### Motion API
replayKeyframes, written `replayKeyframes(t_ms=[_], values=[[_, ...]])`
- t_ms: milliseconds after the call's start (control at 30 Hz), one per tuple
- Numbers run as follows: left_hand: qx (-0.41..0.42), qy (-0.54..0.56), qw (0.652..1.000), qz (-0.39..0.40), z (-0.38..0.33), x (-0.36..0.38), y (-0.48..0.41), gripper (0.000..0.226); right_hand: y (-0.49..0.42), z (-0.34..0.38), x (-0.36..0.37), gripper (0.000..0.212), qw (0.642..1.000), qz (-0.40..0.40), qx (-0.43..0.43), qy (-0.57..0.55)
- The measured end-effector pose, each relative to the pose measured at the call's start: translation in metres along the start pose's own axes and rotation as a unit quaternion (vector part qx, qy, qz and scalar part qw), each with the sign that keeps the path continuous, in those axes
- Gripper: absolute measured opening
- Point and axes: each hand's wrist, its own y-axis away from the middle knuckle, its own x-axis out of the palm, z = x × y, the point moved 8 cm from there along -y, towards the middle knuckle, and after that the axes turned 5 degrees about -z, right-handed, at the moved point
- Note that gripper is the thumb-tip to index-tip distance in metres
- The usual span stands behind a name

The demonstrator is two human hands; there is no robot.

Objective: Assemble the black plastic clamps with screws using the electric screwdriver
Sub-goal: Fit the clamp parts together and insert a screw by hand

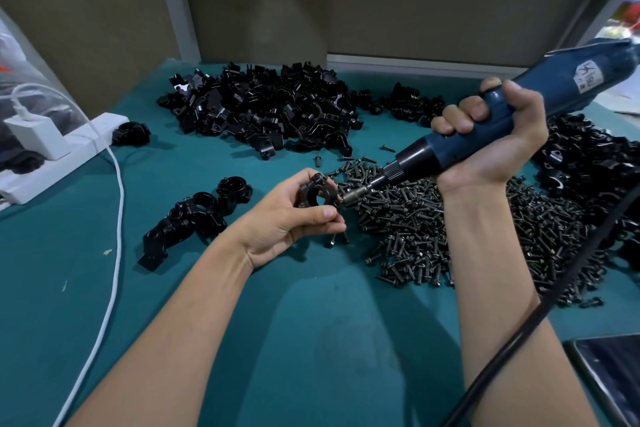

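My left hand (291, 218) pinches a black plastic clamp (317, 196) with a round bore, held just above the table. My right hand (491, 135) grips the blue electric screwdriver (519, 107), tilted down to the left, with its bit tip (346, 198) against the clamp's right side. A large heap of dark screws (450, 225) lies under and to the right of the bit. A few loose screws (334, 241) lie just below my left hand.
A big pile of black clamp parts (263, 104) sits at the back of the green table (311, 322), another pile (595, 163) at the right. Several joined clamps (194, 215) lie at the left. White power strip (69, 146) with cable (114, 253) far left; a phone (613, 374) bottom right.
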Motion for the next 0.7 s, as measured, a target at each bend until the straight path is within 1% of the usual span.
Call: replayKeyframes(t_ms=[100, 233, 367, 433, 533, 633, 700], values=[[0.012, -0.015, 1.000, -0.001, -0.001, 0.001, -0.001, 0.036, 0.000, 0.001, -0.001, 0.010, 1.000, -0.005, -0.006, 0.005], [0.051, -0.047, 0.997, -0.014, -0.006, -0.001, -0.003, 0.037, -0.001, 0.000, -0.005, 0.008, 1.000, -0.027, -0.006, 0.001], [0.089, -0.100, 0.991, -0.026, -0.008, -0.002, -0.004, 0.042, -0.003, 0.001, -0.012, 0.015, 0.999, -0.050, -0.010, 0.000], [0.111, -0.151, 0.981, -0.041, -0.009, -0.003, -0.005, 0.043, -0.004, 0.001, -0.014, 0.016, 0.998, -0.058, -0.013, 0.001], [0.152, -0.240, 0.956, -0.077, -0.013, -0.006, -0.005, 0.038, -0.005, 0.001, -0.019, 0.016, 0.997, -0.079, -0.016, 0.004], [0.179, -0.259, 0.945, -0.085, -0.015, -0.004, -0.005, 0.035, -0.006, 0.003, -0.022, 0.016, 0.995, -0.095, -0.016, 0.008], [0.174, -0.260, 0.945, -0.093, -0.013, -0.005, -0.006, 0.035, -0.005, 0.003, -0.022, 0.016, 0.995, -0.095, -0.014, 0.019]])
